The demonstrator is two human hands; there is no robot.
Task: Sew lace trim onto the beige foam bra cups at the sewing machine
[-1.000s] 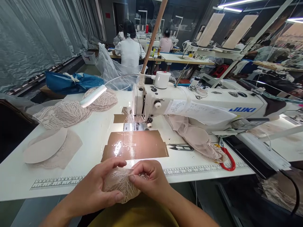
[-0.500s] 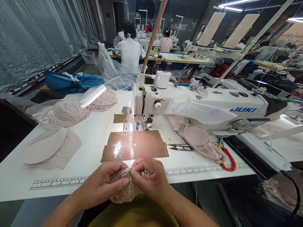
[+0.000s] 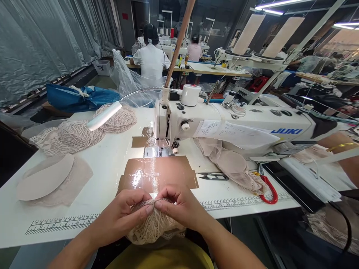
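Pinched between thumb and fingers, the edge of a beige lace bra cup (image 3: 151,228) is in my left hand (image 3: 127,211). My right hand (image 3: 181,209) grips the same edge close beside it, the two thumbs almost meeting. The rest of the lace hangs below my hands, over the table's front edge and above my lap. Just beyond lies a strip of brown tape (image 3: 165,172) on the tabletop. Farther back is the needle area of the white sewing machine (image 3: 232,121). Part of the cup's edge is hidden by my fingers.
Lace cups (image 3: 75,136) are piled at left, near smooth cup pieces (image 3: 47,177). Thread snips (image 3: 213,177), red-handled scissors (image 3: 270,190) and beige bra pieces (image 3: 231,162) lie right. A lamp (image 3: 105,116) reaches over the table. Another person's forearm (image 3: 346,153) shows at far right.
My thumbs have come closer together on the lace edge, and more of the cup hangs spread out below. Another person's forearm has appeared at the right. The view has shifted slightly.
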